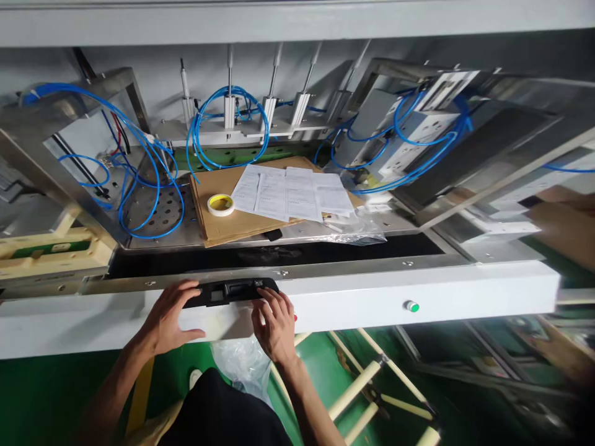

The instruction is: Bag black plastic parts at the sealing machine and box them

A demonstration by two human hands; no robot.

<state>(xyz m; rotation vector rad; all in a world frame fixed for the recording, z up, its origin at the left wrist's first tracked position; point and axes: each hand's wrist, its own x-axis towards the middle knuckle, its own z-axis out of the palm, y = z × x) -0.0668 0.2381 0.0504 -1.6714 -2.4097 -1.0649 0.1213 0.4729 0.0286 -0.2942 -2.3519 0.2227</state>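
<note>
A long black plastic trim piece [239, 290] with a rectangular recess lies along the machine's front ledge. My left hand [170, 319] is at its left end, thumb spread well away and fingertips touching the edge. At the right end my right hand [275, 322] has its fingers bent over the piece, near a small light-coloured detail on it. The underside of the piece is hidden. Just below the ledge, between my arms, hangs a clear plastic bag [244, 365].
Behind the ledge lie brown cardboard [202, 214], printed sheets [288, 192] and a tape roll [220, 205]. Coiled blue air hoses [227, 93] and upright cylinders [300, 108] stand farther back. A green button [411, 306] is on the white front beam [474, 294]. Cream pipe framing [356, 390] stands below.
</note>
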